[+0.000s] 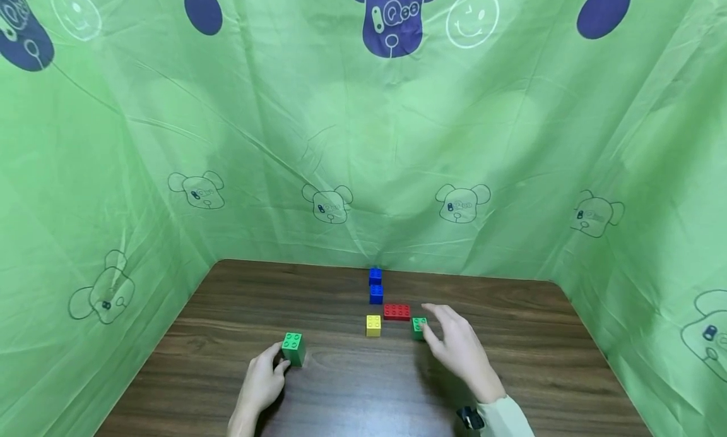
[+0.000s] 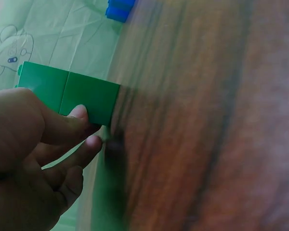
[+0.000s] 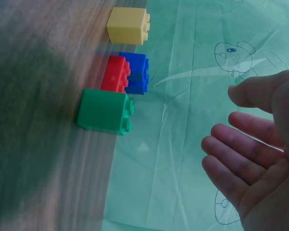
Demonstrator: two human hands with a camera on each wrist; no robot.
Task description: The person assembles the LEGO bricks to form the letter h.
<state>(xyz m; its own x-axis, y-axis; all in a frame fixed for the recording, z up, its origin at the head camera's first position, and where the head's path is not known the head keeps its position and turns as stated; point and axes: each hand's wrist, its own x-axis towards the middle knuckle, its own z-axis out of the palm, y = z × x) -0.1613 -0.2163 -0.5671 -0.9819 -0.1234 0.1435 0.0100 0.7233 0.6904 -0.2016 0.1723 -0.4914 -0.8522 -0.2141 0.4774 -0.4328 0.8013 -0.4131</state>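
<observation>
My left hand (image 1: 262,380) pinches a stack of two green toy bricks (image 1: 293,348) between thumb and fingers. In the left wrist view the seam between the two stacked bricks (image 2: 62,94) shows, with a thumb on the lower one. My right hand (image 1: 457,348) hovers by a single green brick (image 1: 419,327), fingers spread and holding nothing. From the right wrist, that green brick (image 3: 103,111) sits on the table, apart from the fingertips (image 3: 213,166). Just left of it lies a wide red brick (image 1: 396,312).
A yellow brick (image 1: 373,326) stands left of the red one. Two blue bricks (image 1: 376,294) are farther back, near the rear edge of the wooden table (image 1: 341,405). Green printed cloth (image 1: 392,134) walls off the back and both sides.
</observation>
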